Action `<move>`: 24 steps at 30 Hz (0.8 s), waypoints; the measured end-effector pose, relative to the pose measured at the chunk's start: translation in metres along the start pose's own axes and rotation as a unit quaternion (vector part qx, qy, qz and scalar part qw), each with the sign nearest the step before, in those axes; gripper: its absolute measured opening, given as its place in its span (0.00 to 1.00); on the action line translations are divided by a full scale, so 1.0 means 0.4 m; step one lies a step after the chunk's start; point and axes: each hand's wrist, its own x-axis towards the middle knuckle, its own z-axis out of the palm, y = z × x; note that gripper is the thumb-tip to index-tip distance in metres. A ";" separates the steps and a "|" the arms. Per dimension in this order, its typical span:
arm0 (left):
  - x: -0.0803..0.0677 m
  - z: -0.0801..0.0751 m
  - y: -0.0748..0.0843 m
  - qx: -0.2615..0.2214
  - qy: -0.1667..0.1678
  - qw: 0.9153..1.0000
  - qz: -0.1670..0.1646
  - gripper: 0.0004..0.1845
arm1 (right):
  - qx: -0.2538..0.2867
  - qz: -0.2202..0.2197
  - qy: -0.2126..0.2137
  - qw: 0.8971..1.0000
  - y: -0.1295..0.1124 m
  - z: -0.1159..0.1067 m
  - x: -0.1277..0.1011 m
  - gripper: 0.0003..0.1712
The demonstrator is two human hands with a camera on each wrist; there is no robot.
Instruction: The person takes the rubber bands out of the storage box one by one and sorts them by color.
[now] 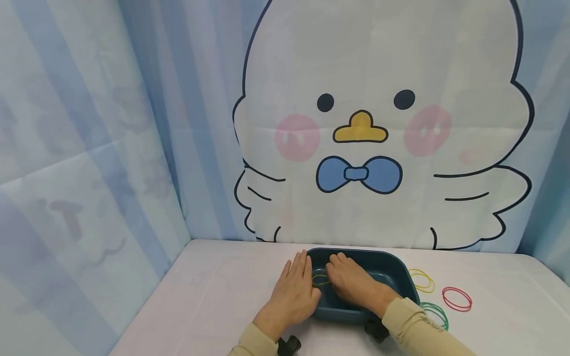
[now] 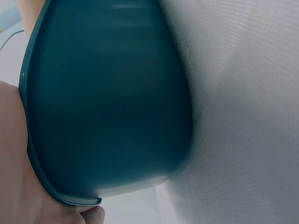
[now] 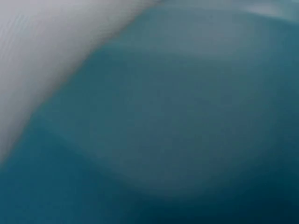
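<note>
A dark teal basin (image 1: 352, 315) stands on the table, its outer wall (image 2: 112, 107) filling much of the left wrist view. My left hand (image 1: 294, 291) lies along the basin's left rim, fingers straight and pointing away from me. Inside the basin is my right hand (image 1: 356, 282), fingers bent downward and their tips hidden. Right beside those fingers, a yellow rubber band (image 1: 319, 276) lies toward the left wall; I cannot tell whether they pinch it. The right wrist view is blurred and shows mostly the basin's teal surface (image 3: 168, 116).
Right of the basin lie yellow rubber bands (image 1: 432, 284), red rubber bands (image 1: 470, 302) and green rubber bands (image 1: 446, 319). The table (image 1: 213, 296) has a pale cover. Behind it hangs a curtain (image 1: 369, 212) with a cartoon bird.
</note>
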 end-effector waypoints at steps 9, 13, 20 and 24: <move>-0.003 -0.002 0.001 -0.001 0.006 1.000 0.001 0.36 | 0.027 0.012 -0.009 1.000 0.018 -0.030 -0.004 0.06; -0.001 -0.002 0.001 -0.007 0.003 1.000 -0.003 0.36 | 0.032 0.017 -0.015 0.999 0.030 -0.042 -0.009 0.07; -0.005 -0.002 0.004 0.005 0.005 1.000 -0.005 0.36 | 0.032 0.016 -0.003 0.999 0.043 -0.055 -0.022 0.07; -0.005 -0.002 0.004 0.000 0.005 1.000 -0.004 0.36 | 0.041 0.021 -0.010 0.999 0.050 -0.059 -0.029 0.06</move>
